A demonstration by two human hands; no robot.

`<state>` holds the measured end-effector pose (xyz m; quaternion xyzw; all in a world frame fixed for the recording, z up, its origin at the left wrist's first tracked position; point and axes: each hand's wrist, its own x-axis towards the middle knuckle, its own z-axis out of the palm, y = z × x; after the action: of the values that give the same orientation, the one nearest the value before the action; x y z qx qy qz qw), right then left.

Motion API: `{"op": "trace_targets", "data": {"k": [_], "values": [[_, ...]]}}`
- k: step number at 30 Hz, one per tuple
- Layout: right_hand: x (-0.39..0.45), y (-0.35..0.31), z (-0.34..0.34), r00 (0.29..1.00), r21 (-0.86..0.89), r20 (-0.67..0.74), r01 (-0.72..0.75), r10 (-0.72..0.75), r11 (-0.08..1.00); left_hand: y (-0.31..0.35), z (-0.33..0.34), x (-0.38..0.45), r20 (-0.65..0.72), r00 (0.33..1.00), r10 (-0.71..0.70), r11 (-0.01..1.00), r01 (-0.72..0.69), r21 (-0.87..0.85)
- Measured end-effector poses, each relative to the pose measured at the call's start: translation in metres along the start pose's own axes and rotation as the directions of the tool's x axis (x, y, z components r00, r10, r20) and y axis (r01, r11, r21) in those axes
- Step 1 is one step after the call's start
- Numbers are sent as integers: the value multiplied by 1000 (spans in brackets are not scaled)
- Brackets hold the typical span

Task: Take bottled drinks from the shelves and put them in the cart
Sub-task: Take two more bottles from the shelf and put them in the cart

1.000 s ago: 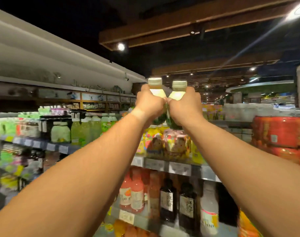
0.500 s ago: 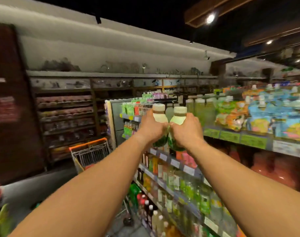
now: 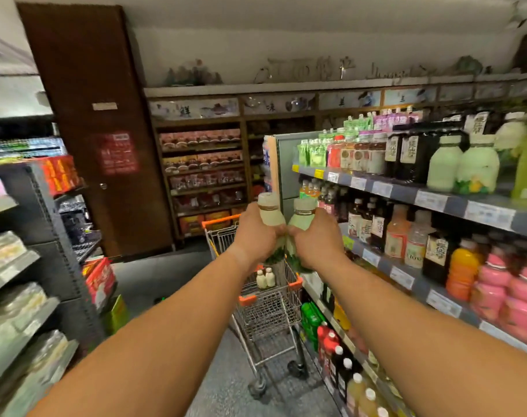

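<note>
Each hand holds one pale green bottle with a cream cap, side by side in mid-air above the cart. My left hand [image 3: 257, 236] grips the left bottle [image 3: 269, 213] round its body. My right hand [image 3: 318, 237] grips the right bottle [image 3: 301, 219] the same way. Below and beyond them stands a wire shopping cart [image 3: 266, 317] with orange trim in the aisle. Two small pale bottles [image 3: 265, 278] stand upright in its upper basket. The lower halves of the held bottles are hidden by my fingers.
Drink shelves [image 3: 430, 203] run along the right, stocked with green, dark, orange and pink bottles. A grey rack [image 3: 30, 266] with packaged goods lines the left. A brown door [image 3: 106, 130] and snack shelves [image 3: 205, 176] close the aisle's far end.
The view has swung left and down from the shelf to the aisle. Both hands, still gripping the bottles, have come down over the cart, which is now fully in view.
</note>
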<state>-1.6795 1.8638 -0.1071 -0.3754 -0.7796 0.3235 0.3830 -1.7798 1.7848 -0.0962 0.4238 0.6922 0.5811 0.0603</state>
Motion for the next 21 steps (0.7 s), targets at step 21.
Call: {"op": "trace_targets", "data": {"k": [21], "values": [[323, 139, 334, 964, -30, 237, -115, 118, 993, -358, 40, 339, -78, 958, -276, 953, 284, 109]]}}
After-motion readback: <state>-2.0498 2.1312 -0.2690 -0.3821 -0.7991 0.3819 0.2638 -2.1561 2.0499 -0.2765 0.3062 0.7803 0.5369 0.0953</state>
